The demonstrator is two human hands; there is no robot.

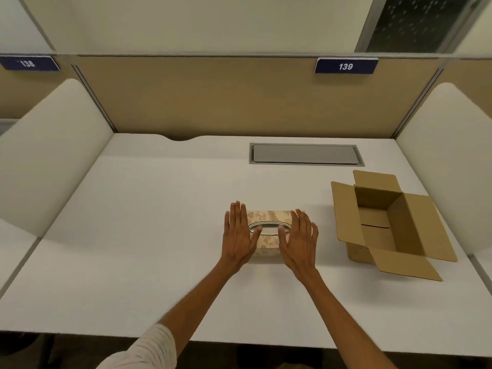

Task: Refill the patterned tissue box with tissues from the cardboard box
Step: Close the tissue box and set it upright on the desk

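Two bare forearms reach in, a striped sleeve [149, 347] on the left one; the left hand [239, 233] and right hand [299, 237] lie flat, fingers spread wide, one on each end of the single patterned tissue box [269, 218], gripping nothing; that box is beige with a floral print and a metal-rimmed oval slot, sitting mid-table on the smooth white table [133, 235]; to its right, well apart, one plain brown cardboard box [386, 222], four flaps splayed open; beyond, a grey rectangular hatch [304, 154]; two blue number plates, 138 [28, 63] and 139 [346, 66].
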